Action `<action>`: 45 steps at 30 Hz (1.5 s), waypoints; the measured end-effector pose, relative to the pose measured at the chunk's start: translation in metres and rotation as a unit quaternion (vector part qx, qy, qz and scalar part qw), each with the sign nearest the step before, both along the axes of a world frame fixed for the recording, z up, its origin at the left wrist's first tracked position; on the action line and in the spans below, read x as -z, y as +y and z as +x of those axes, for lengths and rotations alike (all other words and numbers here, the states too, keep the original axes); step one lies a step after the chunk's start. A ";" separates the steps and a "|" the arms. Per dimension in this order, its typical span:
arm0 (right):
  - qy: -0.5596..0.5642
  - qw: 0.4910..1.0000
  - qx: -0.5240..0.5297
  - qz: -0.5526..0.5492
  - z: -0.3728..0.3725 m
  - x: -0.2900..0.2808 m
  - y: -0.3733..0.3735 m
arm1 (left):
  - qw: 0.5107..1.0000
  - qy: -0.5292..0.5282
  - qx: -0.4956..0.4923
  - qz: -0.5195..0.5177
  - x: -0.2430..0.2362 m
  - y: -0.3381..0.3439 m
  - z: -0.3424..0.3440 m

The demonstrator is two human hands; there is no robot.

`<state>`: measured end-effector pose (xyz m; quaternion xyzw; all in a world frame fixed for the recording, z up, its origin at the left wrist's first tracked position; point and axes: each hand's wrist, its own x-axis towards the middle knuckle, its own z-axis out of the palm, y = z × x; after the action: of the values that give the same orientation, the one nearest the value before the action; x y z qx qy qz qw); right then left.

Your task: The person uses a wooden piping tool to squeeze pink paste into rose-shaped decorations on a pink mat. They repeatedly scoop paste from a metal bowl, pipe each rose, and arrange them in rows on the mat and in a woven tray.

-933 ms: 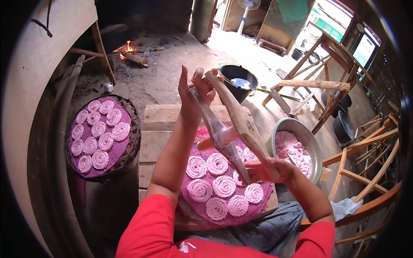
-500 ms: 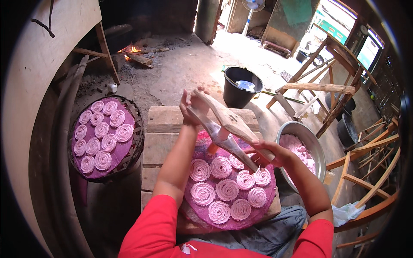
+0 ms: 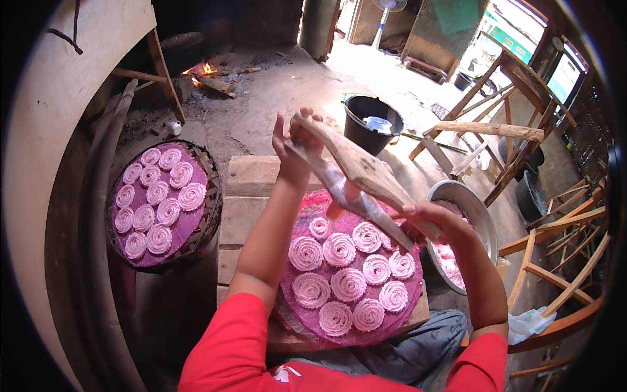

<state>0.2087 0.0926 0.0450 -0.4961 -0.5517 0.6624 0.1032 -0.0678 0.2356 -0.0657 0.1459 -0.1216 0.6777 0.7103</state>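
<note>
Both my hands hold a two-part wooden dough press (image 3: 359,176) slantwise above a round purple mat (image 3: 287,281). My left hand (image 3: 297,147) wraps the far left end, some fingers raised. At the near right end, my right hand (image 3: 436,225) grips the handles. Pale dough smears the lower bar, around a pinkish part in its middle. Several pink dough swirls (image 3: 348,284) lie on the mat, partly hidden by the press. A smaller swirl (image 3: 319,227) sits at the mat's far left, near a blurred orange-pink strand hanging under the press.
The mat rests on a slatted wooden table (image 3: 251,176). To the left, a second purple mat (image 3: 189,225) bears several swirls on a dark round basket. A metal basin (image 3: 486,222) of pink dough stands right, a black bucket (image 3: 353,127) beyond. A fire (image 3: 199,70) burns far left; wooden frames (image 3: 496,130) stand right.
The press has shifted slightly right at its near end, with both hands still on it. The small swirl at the mat's far left now shows plainly. The whole view has shifted slightly.
</note>
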 end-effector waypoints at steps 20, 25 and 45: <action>0.095 0.995 -0.015 -0.012 0.003 0.026 -0.003 | 1.000 -0.014 -0.005 0.007 0.002 -0.010 -0.018; 0.065 0.997 -0.014 0.047 0.032 0.032 0.000 | 0.998 0.018 0.025 0.058 0.018 0.003 0.012; 0.088 0.995 -0.039 0.038 -0.045 0.140 0.063 | 0.981 -0.111 -0.087 0.134 -0.005 0.001 -0.016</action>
<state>0.1632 0.1558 -0.0947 -0.4093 -0.5845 0.6855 0.1444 -0.0836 0.2364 -0.0607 0.1732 -0.2764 0.7264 0.6049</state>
